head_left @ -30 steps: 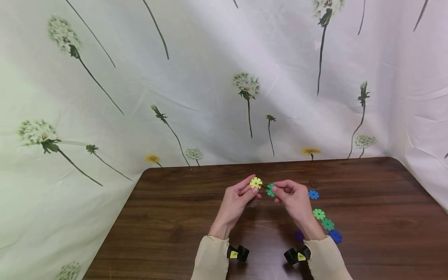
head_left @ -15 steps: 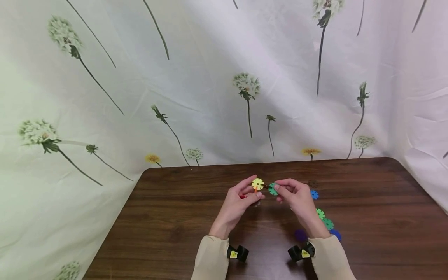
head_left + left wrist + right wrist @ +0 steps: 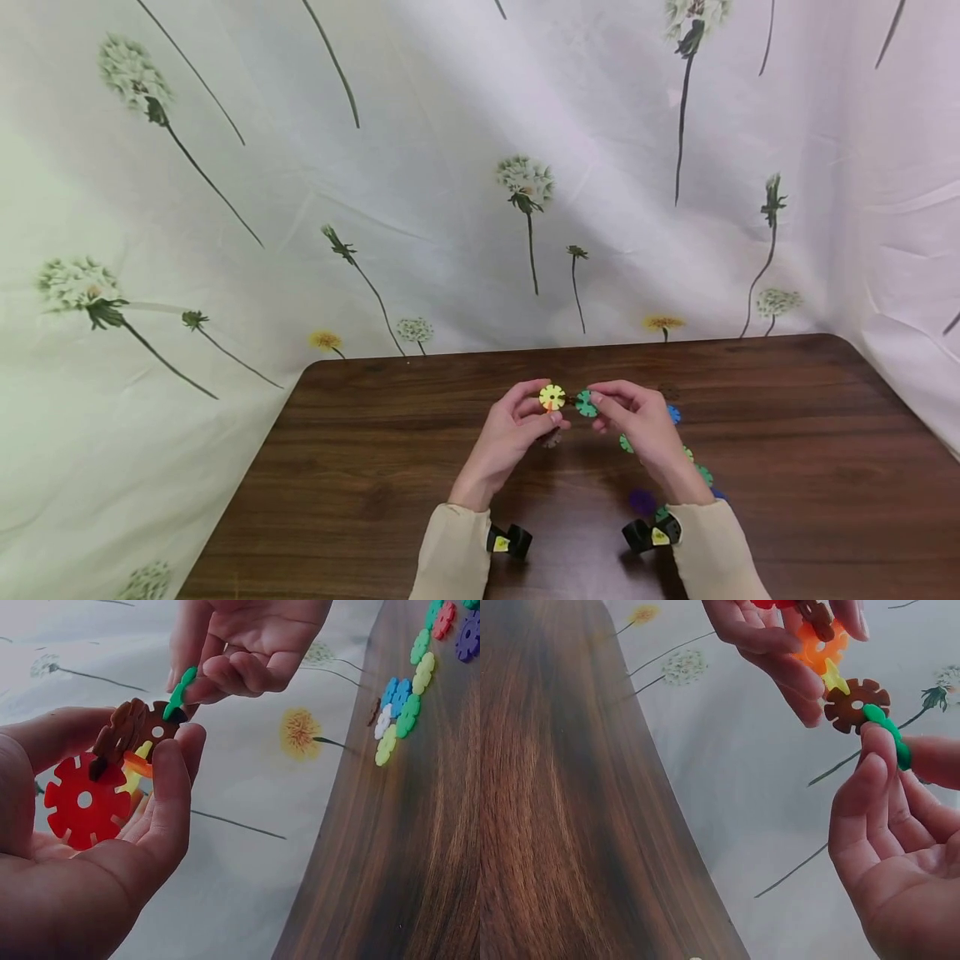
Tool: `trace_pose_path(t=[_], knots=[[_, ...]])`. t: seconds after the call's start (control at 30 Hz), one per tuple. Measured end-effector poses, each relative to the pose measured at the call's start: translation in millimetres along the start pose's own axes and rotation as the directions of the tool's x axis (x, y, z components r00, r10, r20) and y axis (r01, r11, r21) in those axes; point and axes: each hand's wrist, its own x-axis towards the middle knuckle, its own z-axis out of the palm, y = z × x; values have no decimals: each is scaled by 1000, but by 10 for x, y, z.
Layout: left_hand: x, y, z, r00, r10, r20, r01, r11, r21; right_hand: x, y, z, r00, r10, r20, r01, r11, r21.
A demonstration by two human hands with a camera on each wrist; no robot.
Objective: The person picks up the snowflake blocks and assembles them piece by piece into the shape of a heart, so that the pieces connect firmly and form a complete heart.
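My left hand [image 3: 504,433] grips a small cluster of joined, notched plastic discs raised over the table. In it are a red disc [image 3: 64,796], an orange disc [image 3: 810,658], a yellow disc [image 3: 552,390] and brown discs, one brown disc [image 3: 840,714] lying at the end nearest my right hand. Between thumb and fingers, my right hand [image 3: 647,427] pinches a green disc [image 3: 892,736]. Its edge meets that brown disc; whether the slots are fully engaged I cannot tell. My left fingers partly cover the orange and yellow discs.
Several loose discs lie on the dark wooden table [image 3: 360,467], mostly right of and under my right forearm. Among them are a purple disc [image 3: 642,501], a blue disc [image 3: 673,413] and a white disc [image 3: 383,721]. A flower-printed cloth [image 3: 450,250] hangs behind the table.
Both hands have shifted slightly right, with the discs still held. The yellow disc sits a little lower in the head view, and an orange edge now shows below it.
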Motion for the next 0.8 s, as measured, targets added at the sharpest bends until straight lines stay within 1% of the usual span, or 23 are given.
trace_pose_path(t=[0.1,0.2,0.3,0.4,0.47,0.57,0.8], knots=[[-2,9,2,1000,-5,-10,5,1000,0,-4,-5,-41,1000,-3,9,3,1000,-11],[0,12,-2,999,-3,-32,4,1000,8,-13,-8,-127,1000,-9,2,9,1000,-5],[1,13,-12,999,1,-55,0,1000,21,-23,-1,-258,999,-20,-37,20,1000,3],[3,15,-22,998,-2,-64,3,1000,27,-41,23,-422,996,-34,-84,33,999,-12],[4,13,-29,998,-5,-66,7,1000,29,-55,50,-538,993,-37,-108,34,999,-38],[5,10,-37,998,-8,-66,10,1000,29,-80,104,-703,991,-37,-129,24,994,-103],[6,8,-50,998,-6,-60,8,1000,26,-154,242,-1007,991,-13,-132,-20,969,-246]])
